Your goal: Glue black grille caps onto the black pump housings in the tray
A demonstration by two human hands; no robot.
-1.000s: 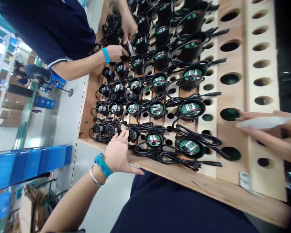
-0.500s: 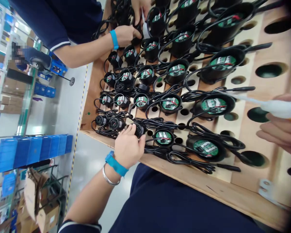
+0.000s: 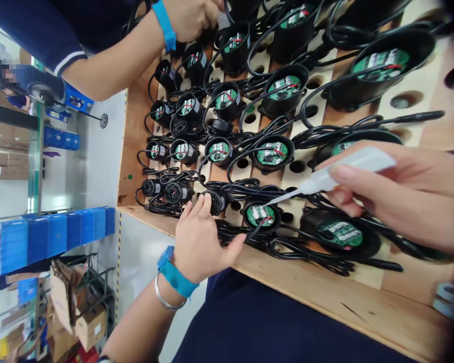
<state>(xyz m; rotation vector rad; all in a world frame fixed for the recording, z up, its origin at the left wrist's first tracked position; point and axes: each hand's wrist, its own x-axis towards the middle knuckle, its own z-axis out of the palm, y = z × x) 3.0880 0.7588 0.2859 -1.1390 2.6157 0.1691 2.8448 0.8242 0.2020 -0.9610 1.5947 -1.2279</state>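
My right hand [image 3: 401, 191] grips a white squeeze bottle [image 3: 348, 169], its thin nozzle pointing left with the tip at the green circuit board [image 3: 260, 215] of a black round housing in the bottom row. My left hand [image 3: 206, 239] is spread, fingertips at a black grille-topped unit [image 3: 215, 202] just left of that housing, thumb by its cable. Rows of similar black housings with green boards, such as this one [image 3: 271, 152], sit on a wooden board with round holes. Coiled black cables [image 3: 306, 249] lie between them.
The wooden tray's near rim [image 3: 287, 287] runs along my body. Across the tray, a co-worker's hand [image 3: 192, 17] is among the housings. Blue bins [image 3: 53, 234] and cardboard boxes [image 3: 93, 322] stand at the left, beyond the floor.
My right hand has moved left with the bottle, bringing its nozzle to the bottom-row housing. My left thumb has spread away from the grille-topped unit. The view has shifted slightly.
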